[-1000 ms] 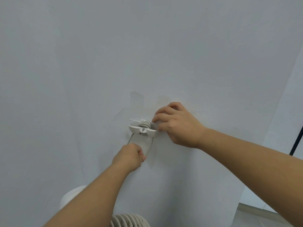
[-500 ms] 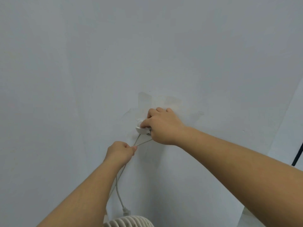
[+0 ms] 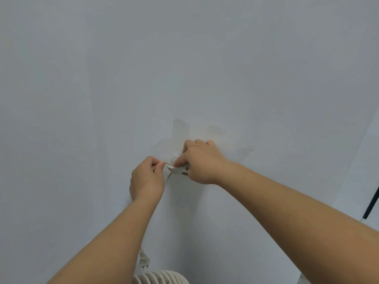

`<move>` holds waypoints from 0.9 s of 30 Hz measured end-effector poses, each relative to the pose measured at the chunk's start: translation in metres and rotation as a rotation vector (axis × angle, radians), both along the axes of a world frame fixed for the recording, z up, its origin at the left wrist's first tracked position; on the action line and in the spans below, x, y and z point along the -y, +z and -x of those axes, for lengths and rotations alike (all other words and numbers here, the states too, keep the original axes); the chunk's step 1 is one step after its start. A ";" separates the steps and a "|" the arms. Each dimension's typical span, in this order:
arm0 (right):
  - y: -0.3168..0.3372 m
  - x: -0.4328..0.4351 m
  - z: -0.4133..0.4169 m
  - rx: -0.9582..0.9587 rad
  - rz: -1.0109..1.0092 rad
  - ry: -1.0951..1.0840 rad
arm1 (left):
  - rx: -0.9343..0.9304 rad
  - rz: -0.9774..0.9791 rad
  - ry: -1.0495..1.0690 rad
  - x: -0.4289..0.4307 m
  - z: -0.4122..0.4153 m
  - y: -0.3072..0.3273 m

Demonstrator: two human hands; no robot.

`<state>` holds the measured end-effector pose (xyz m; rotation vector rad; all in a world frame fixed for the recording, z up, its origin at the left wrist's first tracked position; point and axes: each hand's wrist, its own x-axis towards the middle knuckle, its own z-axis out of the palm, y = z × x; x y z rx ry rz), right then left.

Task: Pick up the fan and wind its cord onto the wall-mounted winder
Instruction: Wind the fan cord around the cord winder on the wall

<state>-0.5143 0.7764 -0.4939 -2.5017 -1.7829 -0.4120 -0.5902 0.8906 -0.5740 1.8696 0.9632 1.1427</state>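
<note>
**Both hands at the winder, cord pinched in the left**

- Left hand [image 3: 146, 178]: thumb and index finger closed together, pinching the white cord [image 3: 168, 178] just left of the winder. Other fingers curled in.
- Right hand [image 3: 203, 161]: wrapped over the white wall-mounted winder [image 3: 176, 169]. Fingers are curled across its top and right side, and the index finger lies along the front arm. It is clamped on the winder and covers most of it, so only the lower-left arm shows.
- Cord: a short run spans from the left hand's pinch to the winder. A second strand drops below the hand and goes behind the left forearm. How many turns sit on the spool can't be told, since the right hand covers it.
- Plug [image 3: 144, 260]: hangs free, prongs down, beside the left forearm and just above the fan.
- Fan [image 3: 162, 278]: white ribbed grille at the bottom edge, directly below the winder. Neither hand touches it.
- Wall [image 3: 102, 78]: plain pale grey, with a lighter patch [image 3: 180, 128] around and above the winder.
- A black pole [image 3: 371, 202] stands at the far right edge.
</note>
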 end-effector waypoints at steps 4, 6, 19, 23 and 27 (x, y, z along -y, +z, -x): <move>-0.002 -0.002 0.001 0.012 -0.053 -0.024 | 0.103 -0.019 -0.037 0.001 0.003 0.002; -0.004 -0.004 0.002 0.012 -0.101 -0.050 | 0.119 0.002 -0.045 0.000 0.006 0.001; -0.016 -0.018 0.006 0.114 -0.251 -0.179 | 0.231 0.114 -0.130 0.001 0.027 0.005; -0.023 -0.027 0.009 0.143 -0.317 -0.234 | 0.296 0.156 -0.180 0.002 0.030 0.005; -0.029 -0.035 0.013 0.187 -0.351 -0.293 | 0.335 0.180 -0.156 -0.002 0.033 0.006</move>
